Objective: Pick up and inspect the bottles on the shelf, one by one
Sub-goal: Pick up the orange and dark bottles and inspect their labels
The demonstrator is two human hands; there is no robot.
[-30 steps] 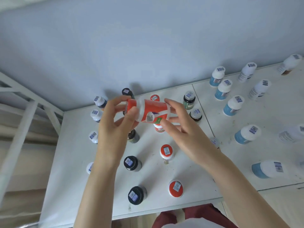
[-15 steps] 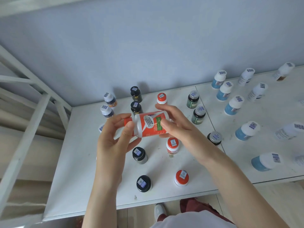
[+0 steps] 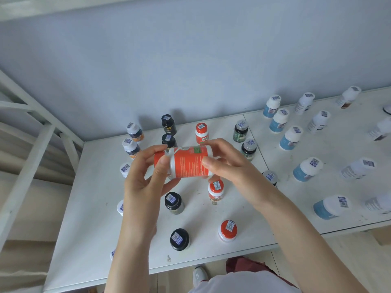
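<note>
Above the white shelf (image 3: 95, 187), we held an orange bottle (image 3: 188, 163) on its side between both hands. Our left hand (image 3: 141, 187) pinched the cap end with thumb and fingers, and our right hand (image 3: 230, 168) gripped the base end, thumb across the printed label. Just below the left hand stood a black-capped bottle (image 3: 174, 203), and below the right an orange-capped bottle (image 3: 215, 190).
</note>
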